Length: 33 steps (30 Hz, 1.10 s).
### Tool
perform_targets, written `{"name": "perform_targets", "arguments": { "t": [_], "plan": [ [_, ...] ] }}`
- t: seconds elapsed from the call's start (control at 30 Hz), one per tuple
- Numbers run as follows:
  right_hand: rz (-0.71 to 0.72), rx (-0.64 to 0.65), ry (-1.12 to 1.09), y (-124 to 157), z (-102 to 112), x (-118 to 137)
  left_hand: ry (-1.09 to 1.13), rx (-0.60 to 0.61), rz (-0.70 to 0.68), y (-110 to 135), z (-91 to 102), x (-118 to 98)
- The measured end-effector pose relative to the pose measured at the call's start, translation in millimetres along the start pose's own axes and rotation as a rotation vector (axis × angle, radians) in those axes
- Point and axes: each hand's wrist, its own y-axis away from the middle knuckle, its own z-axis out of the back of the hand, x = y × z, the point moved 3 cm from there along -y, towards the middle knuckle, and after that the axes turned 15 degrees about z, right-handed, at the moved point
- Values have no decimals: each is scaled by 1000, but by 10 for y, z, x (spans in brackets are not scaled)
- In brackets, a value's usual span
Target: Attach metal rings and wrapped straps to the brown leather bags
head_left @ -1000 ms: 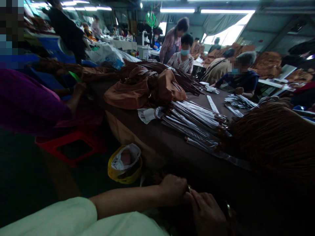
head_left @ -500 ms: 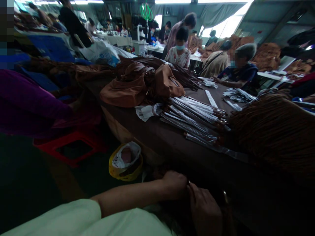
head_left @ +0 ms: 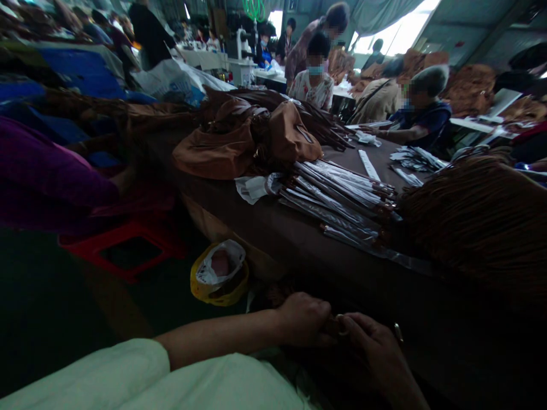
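Note:
Low at the table's near edge, my left hand [head_left: 304, 319] is closed around the end of a brown strap [head_left: 331, 326]. A small gold-coloured metal ring [head_left: 341, 325] shows at that end, pinched between the thumb and fingers of my right hand [head_left: 374, 336]. Both hands are almost touching at the ring. Another shiny metal fitting [head_left: 398, 332] glints just beyond my right hand. Whatever lies below my hands is lost in shadow.
On the brown table [head_left: 299, 245] lie brown bags [head_left: 217, 149], plastic-wrapped straps [head_left: 337, 196] and a heap of brown cords [head_left: 474, 222]. A yellow bag-lined bin [head_left: 199, 290] and a red stool [head_left: 123, 242] stand left. A purple-sleeved person [head_left: 51, 176] sits there; others work behind.
My right hand has shifted slightly right and opened a gap from my left hand, so the ring and strap end now show between them. The view has tilted slightly.

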Motion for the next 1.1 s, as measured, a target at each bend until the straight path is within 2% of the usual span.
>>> {"name": "perform_targets", "arguments": {
  "t": [0.07, 0.17, 0.23, 0.3, 0.47, 0.67, 0.97, 1.03, 1.1],
  "plan": [
    [-16, -66, -25, 21, -77, -7, 8, -6, 8, -2, 17, 19],
    [-114, -219, -137, 71, -199, -55, 24, -8, 24, -2, 58, 41],
    [-144, -265, -193, 92, -245, -95, 37, 7, 24, 2, 80, 51],
    [-110, -229, -202, 93, -243, -125, 53, 24, 12, 8, 95, 56],
    [46, -7, -218, 77, -157, -145, 76, 42, -47, 24, 115, 67],
    [93, 87, -193, 75, -155, -52, 87, 75, -89, 45, 148, 69],
    [18, -8, -97, 88, -114, -28, 82, 118, -46, 30, 136, 93],
    [-19, -57, -117, 104, -125, -27, 148, 43, -70, 44, 144, 91],
    [-56, -118, -93, 121, -133, -3, 228, -87, -94, 70, 159, 78]
  ]
}}
